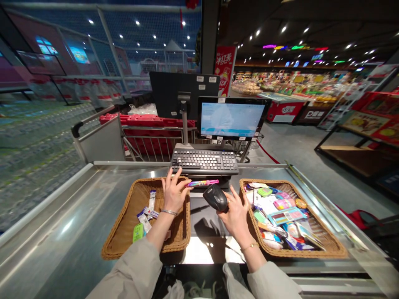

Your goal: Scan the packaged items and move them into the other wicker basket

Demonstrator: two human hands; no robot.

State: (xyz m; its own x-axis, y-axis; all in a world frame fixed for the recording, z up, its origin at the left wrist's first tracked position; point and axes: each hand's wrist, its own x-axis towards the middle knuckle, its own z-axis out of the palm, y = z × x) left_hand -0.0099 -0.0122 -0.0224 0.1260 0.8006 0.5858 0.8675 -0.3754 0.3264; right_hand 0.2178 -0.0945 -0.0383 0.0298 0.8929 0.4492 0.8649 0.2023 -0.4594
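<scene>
Nearest me, my left hand (173,194) seems to pinch a pink-and-blue pen-shaped item (202,183) at the fingertips, though the angle is poor. It is held up clear of the left wicker basket (120,216), within reach of the black handheld scanner (215,197), which my right hand (235,216) wraps closely. Small packets (145,218) lie in that basket, and a fuller right wicker basket (321,220) sits on the steel counter (56,216). Beyond stand a keyboard (204,161), a monitor (231,119) and distant shop shelves (299,87).
</scene>
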